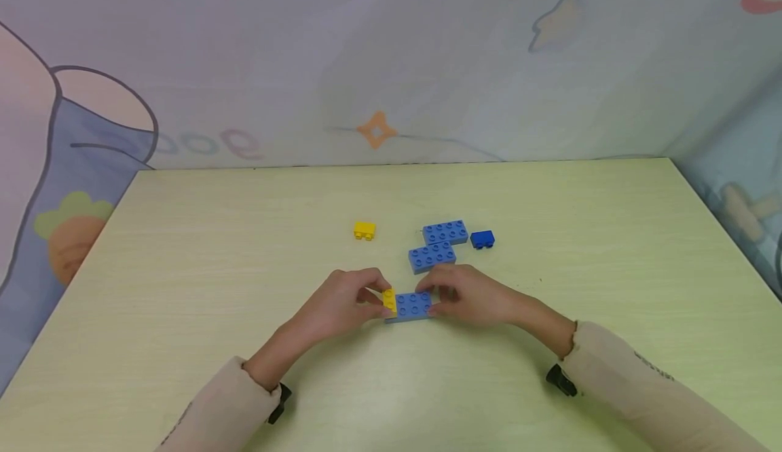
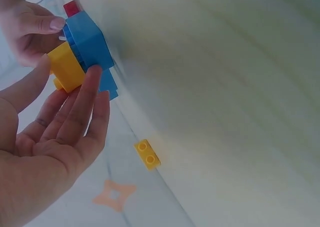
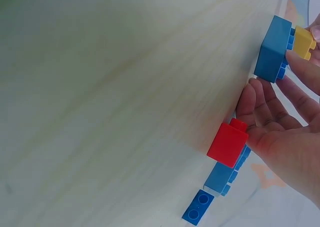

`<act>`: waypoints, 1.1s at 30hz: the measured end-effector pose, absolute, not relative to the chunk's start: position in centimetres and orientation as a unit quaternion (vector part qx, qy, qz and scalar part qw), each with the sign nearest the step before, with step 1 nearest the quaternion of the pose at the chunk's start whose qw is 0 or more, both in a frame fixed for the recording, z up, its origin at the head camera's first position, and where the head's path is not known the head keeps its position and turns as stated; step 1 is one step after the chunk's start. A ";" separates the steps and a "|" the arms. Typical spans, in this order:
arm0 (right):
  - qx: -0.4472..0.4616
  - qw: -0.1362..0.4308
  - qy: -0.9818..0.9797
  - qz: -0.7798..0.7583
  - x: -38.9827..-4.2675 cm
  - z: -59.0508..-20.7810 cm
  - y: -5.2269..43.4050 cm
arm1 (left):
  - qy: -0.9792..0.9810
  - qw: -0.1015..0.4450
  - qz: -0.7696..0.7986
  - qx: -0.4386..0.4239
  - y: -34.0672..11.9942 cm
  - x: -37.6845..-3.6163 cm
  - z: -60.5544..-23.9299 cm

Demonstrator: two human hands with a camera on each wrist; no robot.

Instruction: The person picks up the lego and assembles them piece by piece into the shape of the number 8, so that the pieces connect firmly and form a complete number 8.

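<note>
A yellow two-stud brick (image 1: 389,301) sits across the left end of a long blue brick (image 1: 412,306), near the table's front. My left hand (image 1: 351,303) pinches the yellow brick (image 2: 67,67) between thumb and fingers, with a fingertip at the blue brick's side (image 2: 92,39). At the other end, my right hand (image 1: 467,296) holds the blue brick (image 3: 274,49) between thumb and fingers. Blue studs show between the hands in the head view.
Beyond the hands lie two long blue bricks (image 1: 432,257) (image 1: 445,232), a small dark blue brick (image 1: 482,239) and a small yellow brick (image 1: 364,230). A red brick face (image 3: 228,144) shows near my right hand in the right wrist view. A printed cloth (image 1: 427,65) backs the table (image 1: 183,248).
</note>
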State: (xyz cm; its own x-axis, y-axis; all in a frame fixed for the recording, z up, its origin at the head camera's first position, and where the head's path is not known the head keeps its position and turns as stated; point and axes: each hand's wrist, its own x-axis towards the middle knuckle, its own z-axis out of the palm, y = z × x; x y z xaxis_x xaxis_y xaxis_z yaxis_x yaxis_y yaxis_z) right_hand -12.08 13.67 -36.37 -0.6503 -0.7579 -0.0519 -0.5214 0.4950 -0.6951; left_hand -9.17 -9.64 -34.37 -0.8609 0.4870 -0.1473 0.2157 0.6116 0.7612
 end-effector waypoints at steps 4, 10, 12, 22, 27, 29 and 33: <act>-0.378 0.179 0.846 -0.332 -12.0 -36.4 13.7 | 0.882 0.169 0.397 0.190 -9.4 -9.1 -34.4; -0.379 0.178 0.844 -0.334 -12.0 -36.4 13.7 | 0.884 0.164 0.398 0.183 -9.3 -8.9 -34.3; -0.379 0.178 0.844 -0.334 -12.0 -36.3 13.6 | 0.883 0.163 0.399 0.186 -9.3 -8.9 -34.3; -0.378 0.180 0.844 -0.335 -11.8 -36.3 13.7 | 0.880 0.174 0.401 0.185 -9.4 -8.9 -34.2; -0.380 0.176 0.844 -0.334 -11.8 -36.3 13.7 | 0.881 0.174 0.399 0.185 -9.4 -9.0 -34.4; -0.379 0.177 0.844 -0.335 -11.8 -36.3 13.7 | 0.882 0.174 0.397 0.185 -9.4 -9.0 -34.4; -0.379 0.180 0.844 -0.335 -11.8 -36.1 13.8 | 0.883 0.175 0.396 0.182 -9.4 -9.1 -34.5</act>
State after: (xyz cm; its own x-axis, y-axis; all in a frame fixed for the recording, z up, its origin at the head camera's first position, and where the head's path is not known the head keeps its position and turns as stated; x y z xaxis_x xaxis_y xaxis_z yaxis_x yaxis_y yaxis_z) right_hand -11.77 13.82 -36.08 -0.6481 -0.7599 -0.0503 -0.5189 0.4890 -0.7012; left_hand -9.10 -9.36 -34.47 -0.8724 0.4598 -0.1660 0.1823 0.6210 0.7623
